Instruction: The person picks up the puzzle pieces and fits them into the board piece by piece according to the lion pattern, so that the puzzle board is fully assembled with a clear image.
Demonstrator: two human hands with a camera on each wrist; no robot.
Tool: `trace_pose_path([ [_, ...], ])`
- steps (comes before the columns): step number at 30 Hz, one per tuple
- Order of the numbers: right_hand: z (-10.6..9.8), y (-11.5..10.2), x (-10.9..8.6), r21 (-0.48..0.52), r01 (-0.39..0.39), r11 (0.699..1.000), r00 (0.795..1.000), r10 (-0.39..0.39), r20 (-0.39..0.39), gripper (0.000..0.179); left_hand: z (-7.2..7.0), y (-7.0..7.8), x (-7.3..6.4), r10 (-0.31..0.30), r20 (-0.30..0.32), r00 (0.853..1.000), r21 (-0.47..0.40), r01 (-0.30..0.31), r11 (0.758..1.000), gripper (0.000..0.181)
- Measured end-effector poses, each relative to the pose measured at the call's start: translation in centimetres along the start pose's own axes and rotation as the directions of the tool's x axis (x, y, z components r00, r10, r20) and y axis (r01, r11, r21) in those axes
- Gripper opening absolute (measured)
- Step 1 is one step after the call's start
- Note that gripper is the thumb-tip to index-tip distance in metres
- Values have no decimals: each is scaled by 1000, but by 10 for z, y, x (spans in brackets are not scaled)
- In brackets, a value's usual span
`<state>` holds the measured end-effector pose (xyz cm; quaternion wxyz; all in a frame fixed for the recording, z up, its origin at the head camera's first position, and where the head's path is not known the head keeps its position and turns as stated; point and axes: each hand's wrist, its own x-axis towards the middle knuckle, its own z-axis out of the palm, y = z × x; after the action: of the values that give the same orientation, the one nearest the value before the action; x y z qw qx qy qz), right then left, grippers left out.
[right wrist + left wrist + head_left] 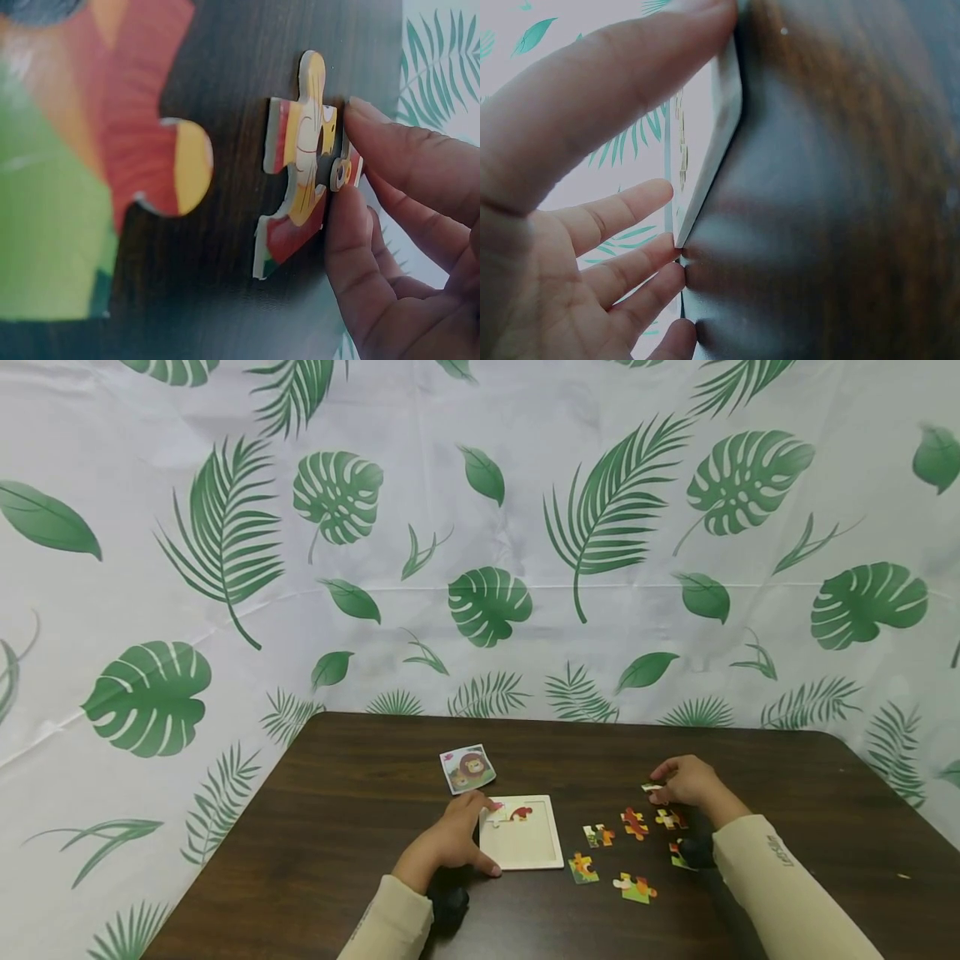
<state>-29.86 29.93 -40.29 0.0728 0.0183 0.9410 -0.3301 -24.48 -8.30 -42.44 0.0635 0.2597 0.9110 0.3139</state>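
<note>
My left hand (448, 842) rests at the left side of a square wooden puzzle tray (523, 853), fingers spread. Its thumb touches the lower left corner; fingertips lie by the upper left edge. Inside the tray's upper part, a red puzzle piece (521, 813) lies beside a pale one. To the right, my right hand (690, 783) pinches a small puzzle piece (651, 787) between thumb and fingers, just above or at the table. In the right wrist view, a yellow-and-red puzzle piece (304, 150) lies close to those fingertips.
Several loose pieces lie between tray and right arm, among them an orange-and-green piece (582, 868), a green-edged piece (636, 888) and a red piece (634, 823). A lion picture card (468, 769) lies behind the tray. A leaf-print cloth (495, 527) hangs behind the dark table (360, 760).
</note>
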Motion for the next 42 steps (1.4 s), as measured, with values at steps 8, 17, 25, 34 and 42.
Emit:
trace_pose_path([
  [8,0,0,0,-12,-16,1000,1000,16,10,35,-1,1,0,0,-3,1000,-2,0,1000,77],
  [17,1,0,1,9,-22,1000,1000,22,12,34,0,1,0,-12,1,1000,-4,12,1000,78],
  [25,8,1,0,18,68,998,996,-67,-64,34,-1,1,0,-10,0,1000,-9,10,1000,77],
  [34,17,-6,-1,60,120,991,987,-113,-110,32,-1,2,-1,-11,4,1000,-9,11,1000,77],
  [42,30,-24,1,300,109,948,994,-97,-55,30,-1,2,0,-5,4,1000,-7,5,1000,77],
])
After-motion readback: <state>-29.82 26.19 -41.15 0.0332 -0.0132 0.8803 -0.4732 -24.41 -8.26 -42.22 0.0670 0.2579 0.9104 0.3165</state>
